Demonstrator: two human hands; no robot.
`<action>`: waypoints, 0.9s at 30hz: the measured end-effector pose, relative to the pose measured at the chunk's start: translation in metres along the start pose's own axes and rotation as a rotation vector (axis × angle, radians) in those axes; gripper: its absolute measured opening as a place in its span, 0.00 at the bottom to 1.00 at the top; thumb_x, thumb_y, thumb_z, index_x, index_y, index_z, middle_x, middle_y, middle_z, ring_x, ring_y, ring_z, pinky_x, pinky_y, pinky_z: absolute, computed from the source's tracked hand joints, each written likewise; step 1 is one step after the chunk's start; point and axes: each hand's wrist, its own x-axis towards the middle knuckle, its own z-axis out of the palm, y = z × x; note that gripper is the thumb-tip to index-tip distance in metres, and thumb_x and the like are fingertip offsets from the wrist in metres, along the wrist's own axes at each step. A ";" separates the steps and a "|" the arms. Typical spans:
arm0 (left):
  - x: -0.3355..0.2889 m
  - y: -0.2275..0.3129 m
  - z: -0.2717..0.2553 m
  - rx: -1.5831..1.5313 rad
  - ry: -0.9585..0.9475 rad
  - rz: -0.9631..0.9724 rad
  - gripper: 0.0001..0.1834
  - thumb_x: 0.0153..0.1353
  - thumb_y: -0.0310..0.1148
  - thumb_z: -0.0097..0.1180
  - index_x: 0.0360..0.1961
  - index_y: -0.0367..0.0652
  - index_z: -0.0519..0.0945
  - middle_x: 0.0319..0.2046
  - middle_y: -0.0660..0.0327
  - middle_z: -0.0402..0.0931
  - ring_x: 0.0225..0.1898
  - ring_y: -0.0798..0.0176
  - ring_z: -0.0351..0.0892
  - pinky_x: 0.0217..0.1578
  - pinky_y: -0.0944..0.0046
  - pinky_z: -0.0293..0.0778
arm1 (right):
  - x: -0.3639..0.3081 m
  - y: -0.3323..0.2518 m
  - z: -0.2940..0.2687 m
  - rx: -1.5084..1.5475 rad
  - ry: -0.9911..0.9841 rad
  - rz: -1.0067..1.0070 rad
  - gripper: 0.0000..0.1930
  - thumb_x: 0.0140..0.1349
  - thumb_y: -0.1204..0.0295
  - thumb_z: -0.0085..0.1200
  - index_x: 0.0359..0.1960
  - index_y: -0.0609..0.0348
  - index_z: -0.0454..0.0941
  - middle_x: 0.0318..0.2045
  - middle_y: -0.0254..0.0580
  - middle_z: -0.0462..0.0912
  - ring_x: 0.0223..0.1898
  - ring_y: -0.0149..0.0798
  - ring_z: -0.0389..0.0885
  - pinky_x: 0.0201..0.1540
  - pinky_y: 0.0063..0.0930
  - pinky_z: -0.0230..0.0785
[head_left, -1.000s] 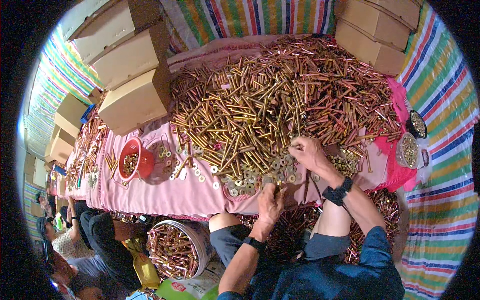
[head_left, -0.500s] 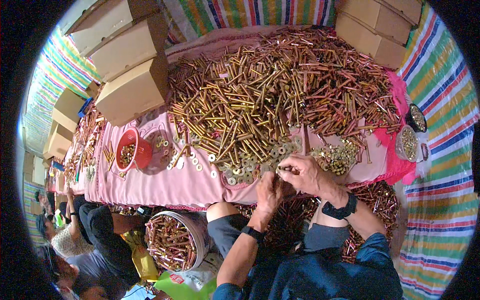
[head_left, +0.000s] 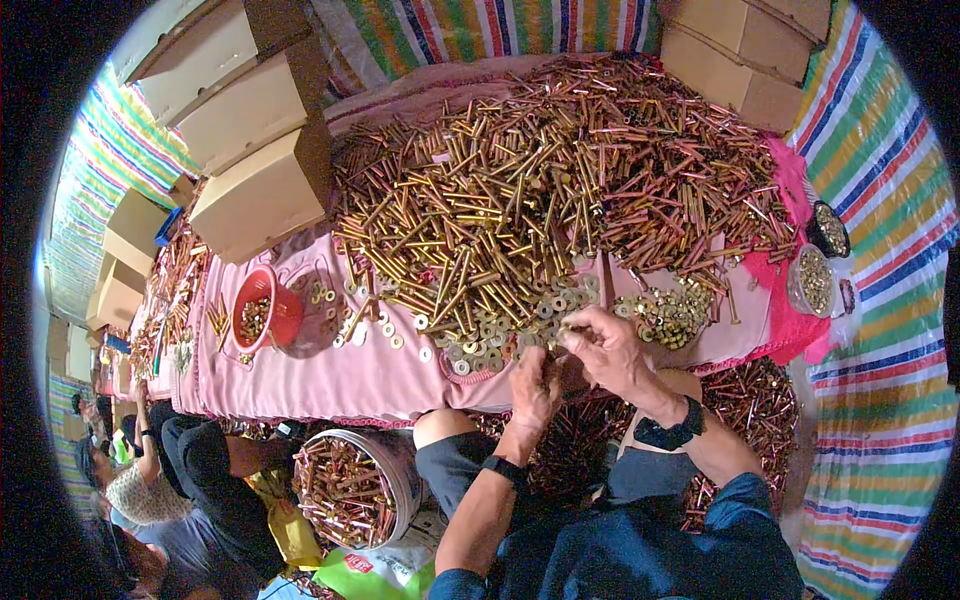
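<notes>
My left hand [head_left: 535,388] is closed at the table's front edge, fingers curled; whatever it holds is hidden. Just right of it, my right hand [head_left: 608,350] pinches with thumb and forefinger near a small thing too little to make out. Flat round washers [head_left: 490,340] lie loose before and left of my hands. Brass-coloured nuts [head_left: 672,315] form a small heap beyond my right hand. Behind these spreads a large pile of long golden and coppery bolts [head_left: 480,240].
A red plastic tub [head_left: 283,312] of small fittings stands left on the pink cloth [head_left: 300,385]. Cardboard boxes [head_left: 255,195] are stacked at the back left. A bucket [head_left: 405,470] of bolts stands below the table. Clear bowl [head_left: 800,290] sits right. Other people [head_left: 170,500] sit at far left.
My right hand has shifted slightly right and its fingers have moved a little apart from my left hand. The left hand stays almost in place. The view has shifted slightly.
</notes>
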 end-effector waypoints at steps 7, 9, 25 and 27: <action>-0.003 0.001 0.002 0.005 0.002 -0.056 0.09 0.54 0.23 0.58 0.35 0.39 0.70 0.27 0.47 0.69 0.29 0.40 0.70 0.31 0.52 0.68 | 0.005 -0.018 -0.010 -0.281 -0.195 -0.242 0.11 0.64 0.76 0.57 0.47 0.66 0.78 0.41 0.51 0.83 0.42 0.50 0.85 0.44 0.38 0.78; -0.002 0.003 0.002 0.012 -0.012 -0.052 0.10 0.55 0.22 0.58 0.34 0.39 0.69 0.27 0.47 0.68 0.30 0.39 0.69 0.31 0.51 0.68 | 0.007 -0.019 -0.010 -0.280 -0.207 -0.282 0.10 0.65 0.77 0.55 0.47 0.65 0.79 0.42 0.52 0.83 0.45 0.53 0.84 0.47 0.40 0.78; 0.000 0.005 0.000 -0.034 -0.014 -0.007 0.10 0.55 0.20 0.57 0.35 0.37 0.69 0.30 0.45 0.68 0.34 0.35 0.71 0.33 0.46 0.68 | 0.011 -0.025 -0.012 -0.221 -0.216 -0.324 0.11 0.60 0.84 0.58 0.45 0.64 0.83 0.40 0.47 0.82 0.42 0.47 0.84 0.45 0.33 0.78; -0.002 0.002 -0.001 -0.012 -0.023 -0.033 0.11 0.53 0.20 0.57 0.37 0.38 0.71 0.30 0.45 0.70 0.34 0.36 0.72 0.35 0.48 0.70 | 0.012 -0.027 -0.015 -0.245 -0.256 -0.338 0.11 0.61 0.83 0.58 0.45 0.64 0.83 0.40 0.47 0.83 0.43 0.46 0.84 0.46 0.33 0.78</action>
